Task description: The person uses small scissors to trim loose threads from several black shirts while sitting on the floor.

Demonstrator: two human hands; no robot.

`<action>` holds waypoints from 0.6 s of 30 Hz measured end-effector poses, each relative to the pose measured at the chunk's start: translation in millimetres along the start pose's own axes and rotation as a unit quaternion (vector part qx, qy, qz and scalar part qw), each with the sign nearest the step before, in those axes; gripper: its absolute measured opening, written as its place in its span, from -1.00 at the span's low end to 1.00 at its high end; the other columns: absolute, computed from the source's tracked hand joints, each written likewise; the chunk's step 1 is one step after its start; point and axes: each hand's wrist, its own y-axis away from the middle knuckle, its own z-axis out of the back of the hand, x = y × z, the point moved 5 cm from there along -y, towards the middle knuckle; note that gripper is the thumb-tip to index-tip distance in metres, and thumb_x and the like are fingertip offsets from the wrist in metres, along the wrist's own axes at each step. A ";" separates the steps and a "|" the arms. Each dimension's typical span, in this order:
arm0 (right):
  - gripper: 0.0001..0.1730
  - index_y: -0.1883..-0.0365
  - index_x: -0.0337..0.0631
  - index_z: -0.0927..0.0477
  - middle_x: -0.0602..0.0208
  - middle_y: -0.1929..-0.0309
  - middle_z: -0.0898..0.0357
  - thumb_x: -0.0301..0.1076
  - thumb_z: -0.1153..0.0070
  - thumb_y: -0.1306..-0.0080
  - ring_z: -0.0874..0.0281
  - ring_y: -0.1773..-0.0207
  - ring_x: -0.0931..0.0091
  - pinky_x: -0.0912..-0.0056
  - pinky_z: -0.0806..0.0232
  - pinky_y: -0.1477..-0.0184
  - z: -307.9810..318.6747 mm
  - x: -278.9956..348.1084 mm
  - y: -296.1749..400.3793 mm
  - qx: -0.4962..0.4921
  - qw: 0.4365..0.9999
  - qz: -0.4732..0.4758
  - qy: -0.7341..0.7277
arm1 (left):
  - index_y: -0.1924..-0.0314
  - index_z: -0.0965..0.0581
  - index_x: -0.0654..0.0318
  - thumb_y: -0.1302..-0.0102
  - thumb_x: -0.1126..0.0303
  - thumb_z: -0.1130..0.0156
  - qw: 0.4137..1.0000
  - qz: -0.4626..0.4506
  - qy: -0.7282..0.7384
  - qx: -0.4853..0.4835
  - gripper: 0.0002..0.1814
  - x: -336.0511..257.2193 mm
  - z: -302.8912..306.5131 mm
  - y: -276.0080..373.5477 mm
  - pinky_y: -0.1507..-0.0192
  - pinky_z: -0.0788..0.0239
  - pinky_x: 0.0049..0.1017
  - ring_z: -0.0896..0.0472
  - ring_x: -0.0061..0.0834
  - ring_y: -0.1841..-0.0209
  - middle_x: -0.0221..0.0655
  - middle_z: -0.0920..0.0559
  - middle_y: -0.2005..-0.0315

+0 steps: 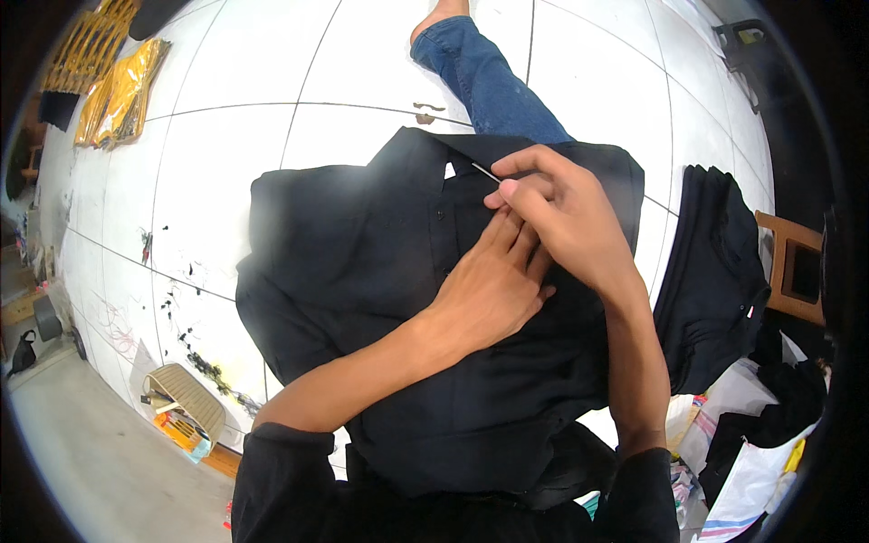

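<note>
A black collared shirt (380,271) with a buttoned placket is spread out in front of me, partly over my legs. At its collar shows a small white label (449,170). Between thumb and fingers, my right hand (567,210) grips a thin metal tool (486,172), whose tip points to the collar opening; its exact kind is unclear. Just below, my left hand (492,282) rests palm down on the shirt front. Its fingertips reach under my right hand and are partly hidden, so I cannot tell whether they pinch the cloth.
A leg in blue jeans (495,81) stretches over the white tile floor (231,61). Folded black garments (713,285) lie at right near a brown plastic stool (791,265). At left are yellow plastic-wrapped packs (125,95), a tipped beige basket (187,400) and dark thread scraps (204,366).
</note>
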 end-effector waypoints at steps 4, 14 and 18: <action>-0.63 -0.09 -0.35 -0.71 0.05 0.24 -0.88 -0.21 -0.24 -0.53 -0.86 0.15 0.37 0.36 -0.55 0.04 12.1 -17.5 -6.5 -0.093 0.994 0.005 0.053 | -0.06 -0.71 0.35 -0.33 0.47 -0.40 0.997 -0.029 -0.016 -0.068 -0.69 -0.1 35.4 20.0 -0.26 -0.58 -0.17 -0.68 -0.06 -0.21 -0.12 -0.70 -0.13; -0.58 -0.14 -0.34 -0.69 0.16 0.16 -0.89 -0.13 -0.15 -0.60 -0.35 0.67 0.69 0.52 -0.20 0.52 21.2 -28.1 0.6 -0.112 0.991 -0.037 -0.061 | 0.09 -0.75 0.21 -0.33 0.40 -0.57 0.978 0.133 -0.111 -0.115 -0.81 109.5 102.4 72.9 0.04 -0.57 -0.31 -0.71 -0.22 0.13 -0.31 -0.77 0.20; -0.53 -0.14 -0.40 -0.66 0.06 0.14 -0.88 -0.10 -0.09 -0.62 -0.27 0.75 0.69 0.54 -0.11 0.61 34.6 -25.1 8.3 -0.133 0.983 -0.048 -0.121 | -0.02 -0.74 0.32 -0.65 0.29 -0.31 0.866 0.317 -0.218 -0.321 -0.77 167.8 205.5 170.0 -0.06 -0.57 -0.36 -0.75 -0.38 0.05 -0.23 -0.80 0.10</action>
